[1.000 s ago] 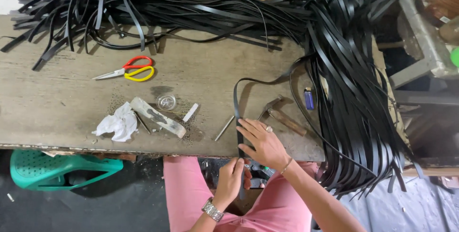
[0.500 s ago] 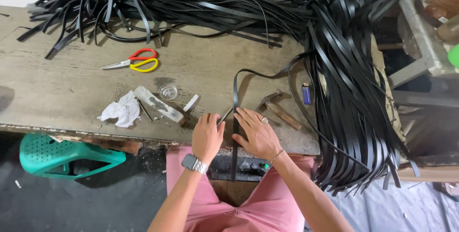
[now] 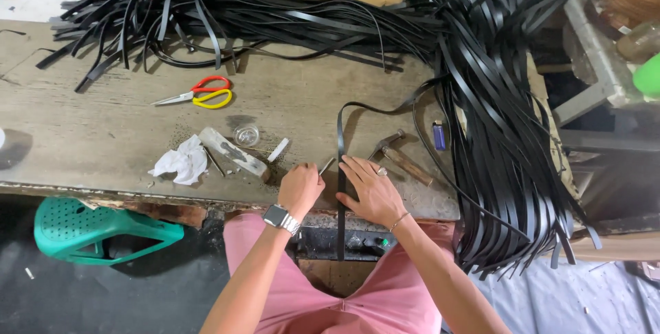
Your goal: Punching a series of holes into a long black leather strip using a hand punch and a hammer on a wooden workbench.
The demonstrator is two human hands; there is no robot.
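Strap (image 3: 339, 169), black, narrow, lies flat on the worn wooden bench (image 3: 89, 148), running from the near edge toward 12 o'clock, then curving off toward 2 o'clock into the big strap pile (image 3: 495, 134). Its near end hangs over the bench edge above the lap.

Right hand (image 3: 371, 189): open, palm down, fingers spread, pressing on the bench just at 3 o'clock of the strap, fingertips touching its edge. Thin bracelet on that wrist.

Left hand (image 3: 300, 186): closed around a small metal tool (image 3: 327, 165), tip pointing toward the strap at 2 o'clock of the hand. Can't tell if the tip touches the strap. Watch (image 3: 280, 218) on that wrist.

Around:
- hammer (image 3: 399, 158) with wooden handle, at 1 o'clock of the right hand, just beside it
- blue lighter (image 3: 438, 136), at 1 o'clock of the hammer
- wood block (image 3: 234, 154) and small clear round dish (image 3: 246, 134), at 10 o'clock of the left hand
- crumpled white paper (image 3: 180, 164), at 9 o'clock of the block
- scissors (image 3: 199, 93) with red and yellow handles, well apart toward 11 o'clock
- more black straps (image 3: 227, 17) heaped along the far edge, 12 o'clock
- green plastic stool (image 3: 96, 234) on the floor at 9 o'clock, below the bench

Person sits in pink clothing, knees under the bench edge.
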